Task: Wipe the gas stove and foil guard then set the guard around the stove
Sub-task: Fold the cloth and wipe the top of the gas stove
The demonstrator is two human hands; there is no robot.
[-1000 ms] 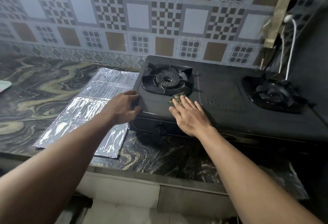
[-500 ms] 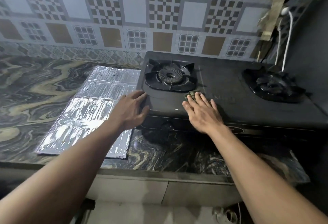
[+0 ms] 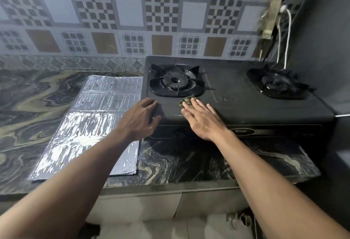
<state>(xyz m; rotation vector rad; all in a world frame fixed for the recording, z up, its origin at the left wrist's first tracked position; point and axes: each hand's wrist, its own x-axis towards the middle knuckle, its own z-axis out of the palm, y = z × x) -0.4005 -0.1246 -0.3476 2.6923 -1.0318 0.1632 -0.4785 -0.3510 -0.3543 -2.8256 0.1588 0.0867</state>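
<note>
A black two-burner gas stove [image 3: 233,95] stands on the marbled counter against the tiled wall. My right hand [image 3: 200,118] lies flat on the stove's front left top, pressing a small green scouring pad [image 3: 184,101] whose tip shows past my fingertips, just below the left burner [image 3: 175,82]. My left hand [image 3: 141,118] rests with spread fingers on the stove's front left corner. The silver foil guard [image 3: 91,119] lies flat and unfolded on the counter, directly left of the stove; my left forearm hides part of it.
The right burner [image 3: 278,84] sits at the stove's far right. A wall socket with a white cable [image 3: 287,36] hangs behind it, beside a dark side wall. The marbled counter [image 3: 34,96] stretches left of the foil. Its front edge runs just below my forearms.
My right hand with the pad has slid a little to the right along the stove's front. My left hand stays on the stove's corner. The view has shifted slightly.
</note>
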